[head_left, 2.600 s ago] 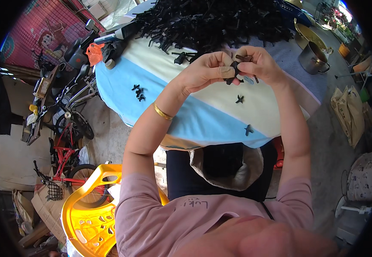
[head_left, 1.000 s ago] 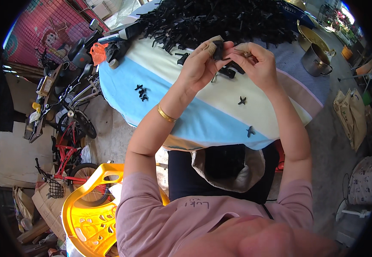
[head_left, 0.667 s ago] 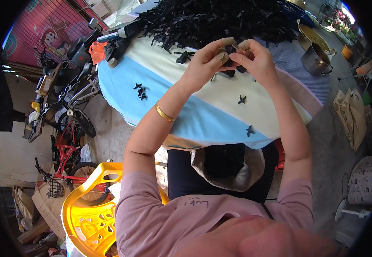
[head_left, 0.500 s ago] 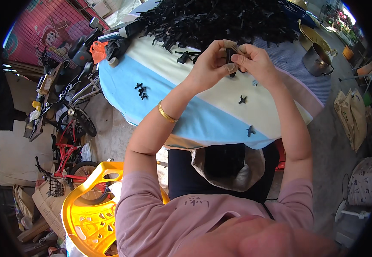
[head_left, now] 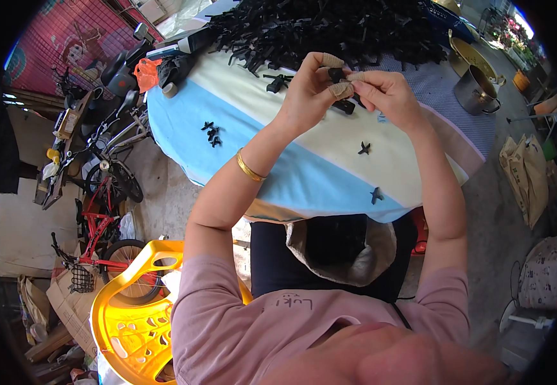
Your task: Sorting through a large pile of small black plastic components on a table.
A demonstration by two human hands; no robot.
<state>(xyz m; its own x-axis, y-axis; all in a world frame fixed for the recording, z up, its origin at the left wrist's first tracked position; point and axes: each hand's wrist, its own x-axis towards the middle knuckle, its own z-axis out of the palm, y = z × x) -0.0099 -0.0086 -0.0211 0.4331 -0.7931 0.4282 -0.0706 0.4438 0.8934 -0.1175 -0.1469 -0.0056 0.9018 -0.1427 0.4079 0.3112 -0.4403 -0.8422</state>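
Observation:
Both hands meet over the cloth-covered table [head_left: 278, 147]. My left hand [head_left: 310, 96], with tan tape on its thumb and index finger, is closed on a small black plastic part [head_left: 343, 108]. The fingertips of my right hand [head_left: 387, 96] are pinched together against the left thumb, at the same part. Fingers cover much of it, so its exact shape is hidden. Just beyond lies a large heap of black parts [head_left: 329, 29]. A few loose black pieces [head_left: 278, 83] lie beside my left hand. Nearer me rest two small cross-shaped black pieces [head_left: 364, 148], apart from each other.
A small black cluster [head_left: 211, 133] lies on the blue stripe at left. A metal pot [head_left: 476, 90] and a brass-coloured pan [head_left: 464, 54] stand at the far right. An open cloth bag [head_left: 381, 260] hangs at my lap. A yellow plastic chair [head_left: 108, 308] stands at left.
My hands have shifted slightly away from me. The black part, upright between the fingers before, now lies slanted, and my left fingers have spread a little around it.

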